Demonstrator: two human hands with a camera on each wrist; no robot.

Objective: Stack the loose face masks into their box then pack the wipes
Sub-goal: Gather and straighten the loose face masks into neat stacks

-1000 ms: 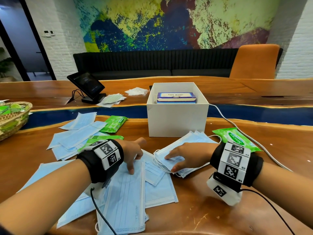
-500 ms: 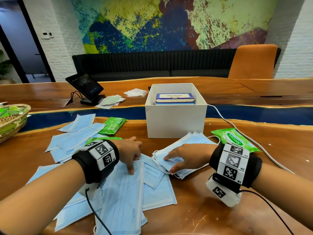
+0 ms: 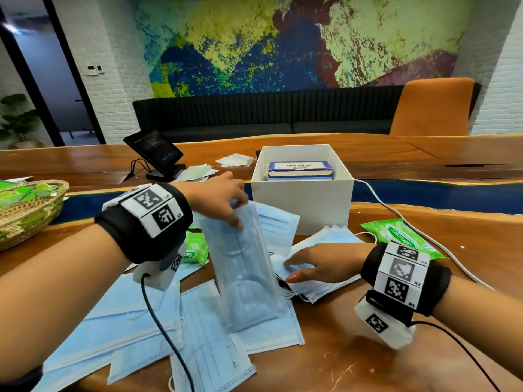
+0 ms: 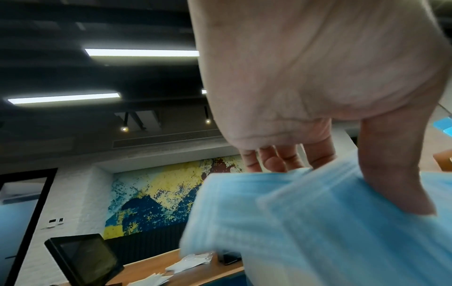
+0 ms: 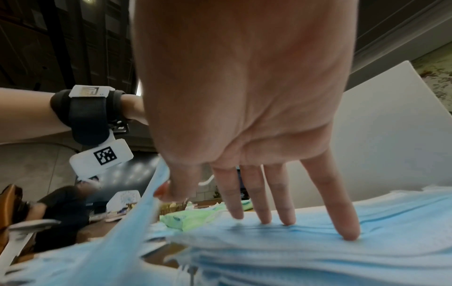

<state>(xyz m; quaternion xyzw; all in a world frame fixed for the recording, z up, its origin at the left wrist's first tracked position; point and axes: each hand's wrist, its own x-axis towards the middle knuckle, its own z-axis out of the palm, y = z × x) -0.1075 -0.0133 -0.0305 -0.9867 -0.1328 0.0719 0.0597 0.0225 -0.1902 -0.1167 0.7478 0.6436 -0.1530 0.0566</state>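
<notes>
The left hand is pinching a blue face mask hanging above the tabletop's near edge while the flat-fingered right hand is pressing the mask stack, probably awaiting that mask before boxing.

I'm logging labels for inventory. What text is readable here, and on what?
"FACE MASKS": the blue-edged mask box inside the white box.
"Sanicare": the green wipes pack, printed upside down.
"R1", "R2": right wristband tags.
Tablet screen and left wristband tags: too small to read.
</notes>
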